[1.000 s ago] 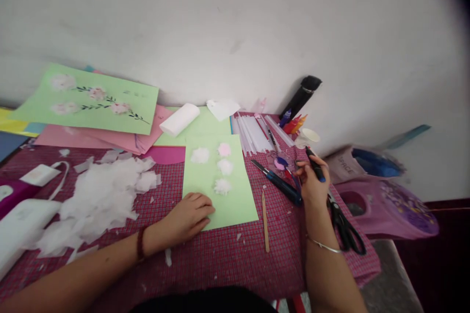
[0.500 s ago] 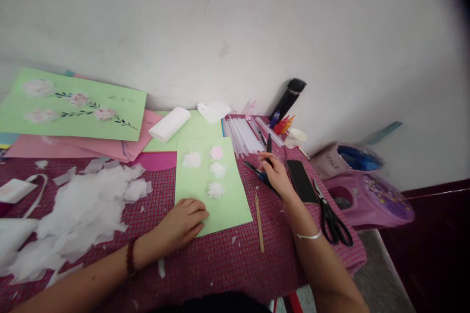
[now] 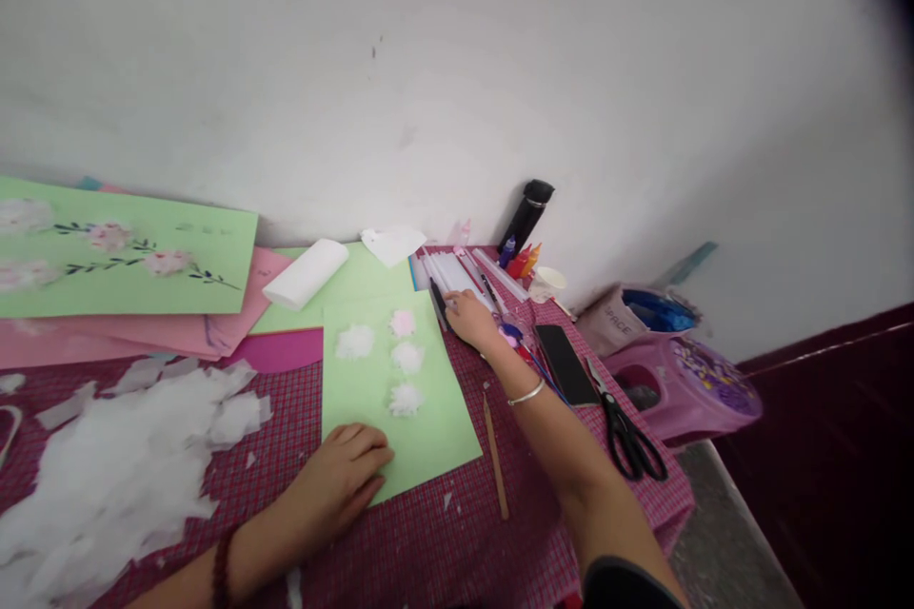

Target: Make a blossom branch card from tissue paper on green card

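Pressing hand: the left hand (image 3: 353,471) was laid across the lower left corner of the green sheet (image 3: 435,433), its fingers extended, side by side and slightly bent.
Pen hand: the right hand (image 3: 472,319) was stretched out to the sheet's upper right edge, where a dark pen (image 3: 437,300) was gripped at its fingertips, near the pale plastic strips (image 3: 506,276).
Sheet: four tissue puffs (image 3: 355,341) were arranged on it, one at the left and three in a column at the right, the uppermost of these tinted pink.
Tablecloth: red checked cloth (image 3: 457,542) was covered in part by the sheet; a wooden stick (image 3: 494,457) was placed just beside it.
Right end: a dark phone (image 3: 564,363) and black-handled scissors (image 3: 628,438) were set down near each other.
Left end: white tissue pieces (image 3: 129,476) were heaped below a flower-decorated green card (image 3: 207,243).
Wall side: a black bottle (image 3: 526,214) was stood behind small paint bottles (image 3: 521,262).
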A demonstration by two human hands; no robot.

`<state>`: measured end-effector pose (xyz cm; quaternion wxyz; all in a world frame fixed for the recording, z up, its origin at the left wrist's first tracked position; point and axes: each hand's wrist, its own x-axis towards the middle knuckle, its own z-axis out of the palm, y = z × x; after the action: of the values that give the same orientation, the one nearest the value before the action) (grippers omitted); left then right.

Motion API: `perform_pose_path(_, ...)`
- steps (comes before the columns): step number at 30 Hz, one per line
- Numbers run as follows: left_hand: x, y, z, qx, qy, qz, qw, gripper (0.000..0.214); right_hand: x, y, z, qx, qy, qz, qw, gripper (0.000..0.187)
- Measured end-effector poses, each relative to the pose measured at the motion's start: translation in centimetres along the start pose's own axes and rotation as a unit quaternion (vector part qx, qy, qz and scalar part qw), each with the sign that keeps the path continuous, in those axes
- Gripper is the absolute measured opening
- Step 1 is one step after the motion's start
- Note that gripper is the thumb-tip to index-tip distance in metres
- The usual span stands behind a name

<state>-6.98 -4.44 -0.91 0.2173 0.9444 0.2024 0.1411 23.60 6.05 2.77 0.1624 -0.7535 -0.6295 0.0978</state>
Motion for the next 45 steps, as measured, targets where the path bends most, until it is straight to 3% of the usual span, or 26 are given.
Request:
perform_pose_path(4,0.1,0.3,-0.2,-0.010,0.000,-0.005,1.000,0.023,1.1,3.0,-1.7,-0.029,0.038,0.057,0.997,0.034)
perform_pose_path(10,0.1,0.6,-0.1,-0.017,-0.009,-0.031,0.999,0.022,3.5,7.1,-3.1,-0.050,0.030,0.131,0.990,0.022)
perform_pose_path(15,0.2,0.7,0.0,-0.018,-0.003,-0.042,0.999,0.023,4.8,7.7,-3.1,-0.029,0.026,0.129,0.991,0.012)
perform_pose_path(20,0.3,0.5,0.0,-0.008,-0.002,-0.035,0.999,0.019,4.1,6.9,-5.3,0.024,0.041,0.102,0.994,0.012)
perform_pose_path(25,-0.4,1.8,-0.9,0.099,-0.008,-0.009,0.995,0.007,-2.3,2.9,-6.2,0.111,0.011,-0.033,0.993,0.019)
perform_pose_path(28,-0.8,3.4,-3.1,0.178,-0.014,0.029,0.984,0.012,-7.8,1.0,-4.7,0.243,-0.056,-0.118,0.961,0.022)
perform_pose_path(31,-0.9,4.8,-6.0,0.211,0.059,0.022,0.975,0.026,-13.0,-0.2,-2.7,0.338,-0.153,-0.115,0.921,0.028)
perform_pose_path(34,-1.3,6.4,-7.8,0.233,0.110,0.002,0.966,0.047,-18.1,-2.2,-1.8,0.367,-0.220,-0.102,0.898,0.028)
perform_pose_path(36,-1.7,7.0,-8.0,0.248,0.086,-0.005,0.965,0.043,-20.7,-3.9,-2.0,0.363,-0.252,-0.107,0.891,0.023)
perform_pose_path(40,-2.8,6.6,-6.7,0.248,-0.010,0.037,0.968,0.006,-23.3,-6.1,-2.6,0.413,-0.324,-0.099,0.845,0.018)
perform_pose_path(45,-4.1,6.7,-6.2,0.207,-0.031,0.069,0.975,0.009,-24.9,-6.6,-1.8,0.422,-0.405,-0.074,0.808,0.019)
